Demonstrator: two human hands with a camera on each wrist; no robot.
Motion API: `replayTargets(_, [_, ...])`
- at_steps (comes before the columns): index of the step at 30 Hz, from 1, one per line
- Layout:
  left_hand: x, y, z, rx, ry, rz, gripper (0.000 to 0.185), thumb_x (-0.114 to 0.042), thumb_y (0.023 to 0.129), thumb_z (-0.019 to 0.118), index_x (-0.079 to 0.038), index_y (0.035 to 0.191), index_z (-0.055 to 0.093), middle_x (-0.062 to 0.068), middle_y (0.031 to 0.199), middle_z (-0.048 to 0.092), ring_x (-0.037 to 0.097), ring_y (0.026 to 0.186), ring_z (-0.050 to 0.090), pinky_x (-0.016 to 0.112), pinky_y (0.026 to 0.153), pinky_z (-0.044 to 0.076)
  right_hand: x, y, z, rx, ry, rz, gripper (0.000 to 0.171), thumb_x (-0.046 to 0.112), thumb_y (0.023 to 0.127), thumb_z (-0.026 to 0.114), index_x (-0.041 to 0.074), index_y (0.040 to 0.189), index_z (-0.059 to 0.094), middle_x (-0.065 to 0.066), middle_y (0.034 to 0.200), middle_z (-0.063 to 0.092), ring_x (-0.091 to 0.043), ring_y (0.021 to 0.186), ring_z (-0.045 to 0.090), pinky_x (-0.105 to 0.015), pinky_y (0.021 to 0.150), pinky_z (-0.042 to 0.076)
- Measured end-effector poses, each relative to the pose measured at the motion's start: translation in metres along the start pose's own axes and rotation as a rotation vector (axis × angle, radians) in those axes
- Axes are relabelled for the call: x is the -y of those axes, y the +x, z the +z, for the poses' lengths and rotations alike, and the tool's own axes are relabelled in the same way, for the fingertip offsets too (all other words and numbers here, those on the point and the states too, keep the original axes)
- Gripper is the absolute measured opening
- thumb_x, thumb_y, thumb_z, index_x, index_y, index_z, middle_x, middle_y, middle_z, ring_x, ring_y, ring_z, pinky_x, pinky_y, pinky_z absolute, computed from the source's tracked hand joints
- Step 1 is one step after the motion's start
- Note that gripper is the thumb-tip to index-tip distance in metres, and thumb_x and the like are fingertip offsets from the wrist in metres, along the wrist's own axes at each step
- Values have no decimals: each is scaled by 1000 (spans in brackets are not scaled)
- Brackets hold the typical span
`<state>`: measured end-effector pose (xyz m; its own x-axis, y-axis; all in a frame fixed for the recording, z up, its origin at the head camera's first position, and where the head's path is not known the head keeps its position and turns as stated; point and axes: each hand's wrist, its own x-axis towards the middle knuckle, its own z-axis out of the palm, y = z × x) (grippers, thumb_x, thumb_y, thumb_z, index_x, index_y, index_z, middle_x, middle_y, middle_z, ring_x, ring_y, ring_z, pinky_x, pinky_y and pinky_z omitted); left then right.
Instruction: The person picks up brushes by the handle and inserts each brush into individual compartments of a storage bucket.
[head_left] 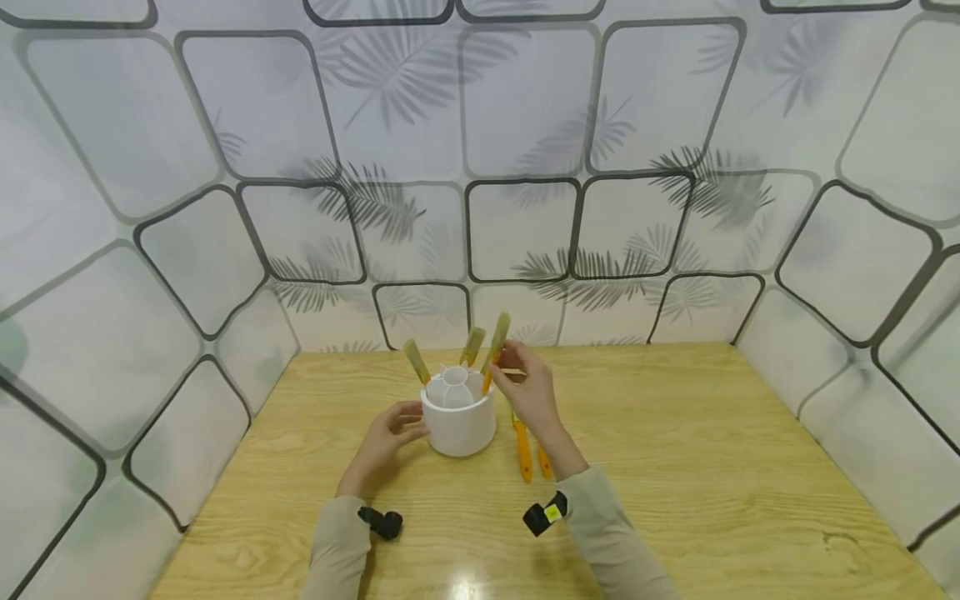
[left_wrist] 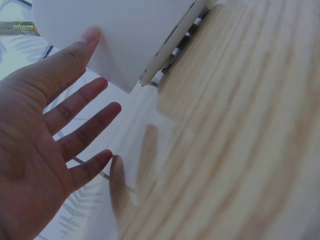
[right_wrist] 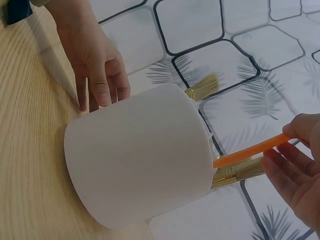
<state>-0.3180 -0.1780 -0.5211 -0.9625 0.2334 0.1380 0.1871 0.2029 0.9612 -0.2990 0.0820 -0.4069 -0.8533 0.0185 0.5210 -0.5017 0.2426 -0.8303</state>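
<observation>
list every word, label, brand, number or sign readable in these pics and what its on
No text can be read.
Yellow patch on the right wrist's black device: any print is too small to read.
White container: no lettering shows.
Orange brush handles: no legible marking.
Wall: outlines and leaf patterns only.

No lettering, brand or number can be read (the yellow label [head_left: 552, 512] on the right wrist's camera [head_left: 536, 520] is too small).
</observation>
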Motion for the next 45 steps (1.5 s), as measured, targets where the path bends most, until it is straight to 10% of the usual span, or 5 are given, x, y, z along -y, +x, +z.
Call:
replayTargets(20, [-8, -2, -1, 5, 38, 33, 44, -14, 82, 71, -6, 122, 55, 18, 121, 56, 37, 115, 52, 44, 95, 48, 30, -10, 4, 39, -44, -62, 29, -6, 82, 64, -4, 111, 60, -20, 93, 65, -32, 84, 65, -39, 70, 58])
replayTargets(33, [2, 1, -1, -1, 54, 54, 43, -15, 82, 71, -6, 121, 56, 16, 120, 58, 33, 114, 54, 41, 95, 48, -10, -6, 13, 45, -47, -106, 31, 0, 81, 68, 5, 111, 63, -12, 93, 67, -24, 82, 66, -27, 67, 58])
replayTargets(45, [-25, -9, -2, 47, 65, 55, 41, -5, 84, 66, 1, 123, 53, 22, 122, 55, 39, 115, 51, 42, 96, 48, -9, -6, 17, 34, -40, -123, 33, -3, 79, 70, -2, 111, 61, -20, 93, 67, -32, 81, 66, -43, 66, 58])
